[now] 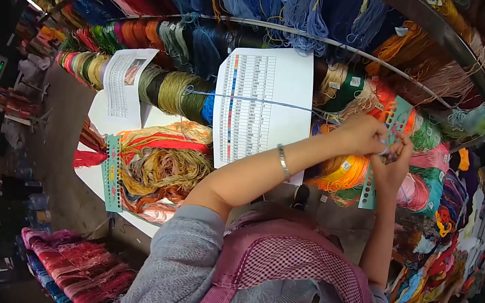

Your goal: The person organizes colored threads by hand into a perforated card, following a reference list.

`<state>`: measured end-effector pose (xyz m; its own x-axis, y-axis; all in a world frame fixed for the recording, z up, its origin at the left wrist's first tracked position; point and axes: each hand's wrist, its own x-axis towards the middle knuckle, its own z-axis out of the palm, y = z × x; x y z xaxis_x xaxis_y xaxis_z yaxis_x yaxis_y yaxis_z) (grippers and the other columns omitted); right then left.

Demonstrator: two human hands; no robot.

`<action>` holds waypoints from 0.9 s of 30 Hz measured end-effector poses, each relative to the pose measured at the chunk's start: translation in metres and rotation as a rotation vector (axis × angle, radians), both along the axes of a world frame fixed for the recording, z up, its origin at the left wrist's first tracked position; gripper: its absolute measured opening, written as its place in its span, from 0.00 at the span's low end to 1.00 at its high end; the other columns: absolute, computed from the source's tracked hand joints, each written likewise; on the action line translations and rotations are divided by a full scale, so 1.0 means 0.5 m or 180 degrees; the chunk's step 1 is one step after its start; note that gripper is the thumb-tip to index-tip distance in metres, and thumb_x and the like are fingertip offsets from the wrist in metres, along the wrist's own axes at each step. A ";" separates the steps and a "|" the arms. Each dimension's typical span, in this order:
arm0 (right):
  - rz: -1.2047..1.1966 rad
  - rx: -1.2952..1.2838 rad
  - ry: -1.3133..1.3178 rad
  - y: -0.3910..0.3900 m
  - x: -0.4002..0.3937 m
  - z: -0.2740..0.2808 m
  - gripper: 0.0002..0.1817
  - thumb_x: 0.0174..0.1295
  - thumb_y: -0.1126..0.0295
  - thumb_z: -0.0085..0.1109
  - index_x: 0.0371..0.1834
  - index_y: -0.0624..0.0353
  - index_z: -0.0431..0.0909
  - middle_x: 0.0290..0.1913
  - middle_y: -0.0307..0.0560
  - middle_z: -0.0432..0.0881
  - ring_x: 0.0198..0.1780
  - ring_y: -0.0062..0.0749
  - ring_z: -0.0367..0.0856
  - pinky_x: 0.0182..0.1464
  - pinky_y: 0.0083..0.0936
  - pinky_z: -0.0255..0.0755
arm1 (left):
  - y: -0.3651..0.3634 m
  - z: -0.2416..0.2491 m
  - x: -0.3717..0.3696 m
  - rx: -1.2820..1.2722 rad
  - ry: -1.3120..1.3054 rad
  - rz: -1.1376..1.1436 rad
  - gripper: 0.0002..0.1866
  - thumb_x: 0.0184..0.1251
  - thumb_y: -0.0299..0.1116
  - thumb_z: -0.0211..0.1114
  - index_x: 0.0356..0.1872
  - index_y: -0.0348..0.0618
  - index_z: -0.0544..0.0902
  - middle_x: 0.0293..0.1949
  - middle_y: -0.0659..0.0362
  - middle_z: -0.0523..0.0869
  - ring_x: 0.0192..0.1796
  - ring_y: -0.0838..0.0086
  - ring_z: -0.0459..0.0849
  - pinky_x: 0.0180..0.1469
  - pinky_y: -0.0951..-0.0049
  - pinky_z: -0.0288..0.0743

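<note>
My left hand (361,134), with a bracelet (283,162) on its wrist, is closed in a pinch beside my right hand (392,162). Fingers of both hands meet on a pale blue thread (261,100), which stretches left across a printed chart (293,85). Behind and below the hands is a green punched card (368,191) with a row of holes. Orange and yellow thread (346,171) hangs beside this card. How the thread passes through the fingers is partly hidden.
Another green punched card (111,172) with many-coloured threads (168,166) lies on a white board at left. A second printed sheet (123,85) is near it. Wound thread bundles (177,92) line the bar, blue skeins (302,7) hang above, and red skeins (77,264) lie lower left.
</note>
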<state>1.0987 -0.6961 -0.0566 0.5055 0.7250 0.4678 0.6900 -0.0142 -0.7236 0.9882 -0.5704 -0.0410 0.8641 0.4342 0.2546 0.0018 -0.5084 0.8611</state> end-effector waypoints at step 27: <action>0.0392 -0.0311 -0.0008 0.043 -0.056 0.126 0.36 0.54 0.72 0.70 0.65 0.61 0.60 0.29 0.38 0.74 0.23 0.18 0.68 0.27 0.18 0.65 | 0.259 0.215 -0.555 0.0256 -0.1060 0.2249 0.09 0.68 0.27 0.63 0.45 0.37 0.85 0.35 0.66 0.84 0.36 0.87 0.78 0.36 0.86 0.70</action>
<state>1.0706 -0.6747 0.0062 0.4088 0.8235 0.3932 0.6927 0.0005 -0.7212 0.7109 -0.4407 0.0663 0.2627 0.8218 0.5057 0.0961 -0.5438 0.8337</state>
